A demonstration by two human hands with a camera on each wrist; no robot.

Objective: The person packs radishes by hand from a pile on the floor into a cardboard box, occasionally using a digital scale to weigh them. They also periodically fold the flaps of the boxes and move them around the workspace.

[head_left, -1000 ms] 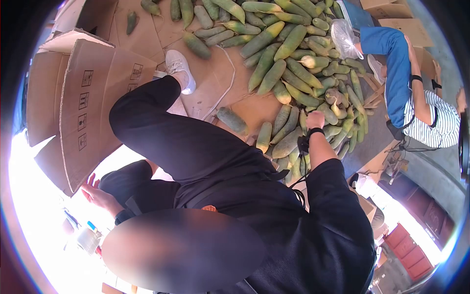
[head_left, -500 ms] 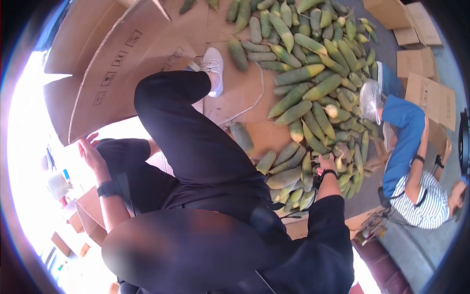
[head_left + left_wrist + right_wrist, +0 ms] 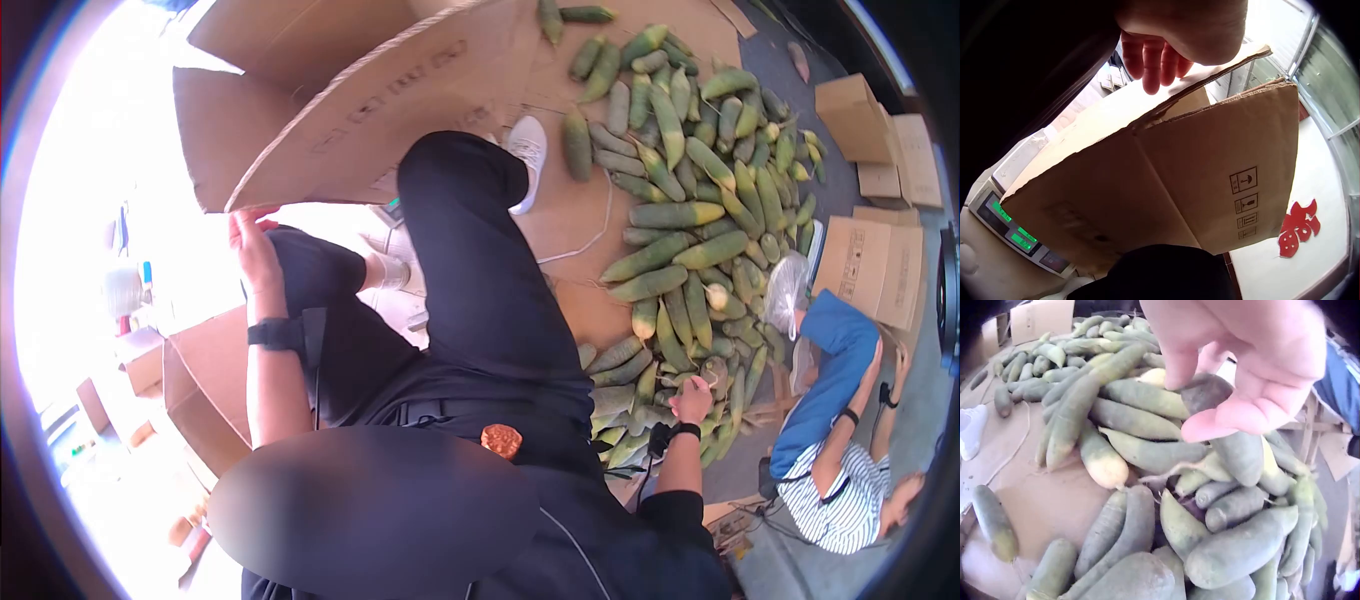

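My right hand (image 3: pixel 692 400) is low over the near right part of a heap of green radishes (image 3: pixel 680 215). In the right wrist view, the thumb and fingers of this hand (image 3: pixel 1254 369) pinch the dark end of one green radish (image 3: pixel 1207 394), with others packed around and under it. At the far left, my left hand (image 3: pixel 258 255) is beside the lower corner of a big cardboard box (image 3: pixel 330 150). Seen from the left wrist, its fingers (image 3: pixel 1152 62) hang loosely over the box's top edge (image 3: pixel 1210 78) and hold nothing.
A digital scale (image 3: pixel 1019 231) with green digits stands beside the box. One white shoe (image 3: pixel 527 160) is on the cardboard floor sheet (image 3: pixel 580 300). Across the heap sits another person in a striped shirt (image 3: pixel 840 490), near more cartons (image 3: pixel 870 265).
The head view has swung, so heap and box appear shifted right. My left hand has risen along the box's corner, while my right hand has stayed at the radish heap.
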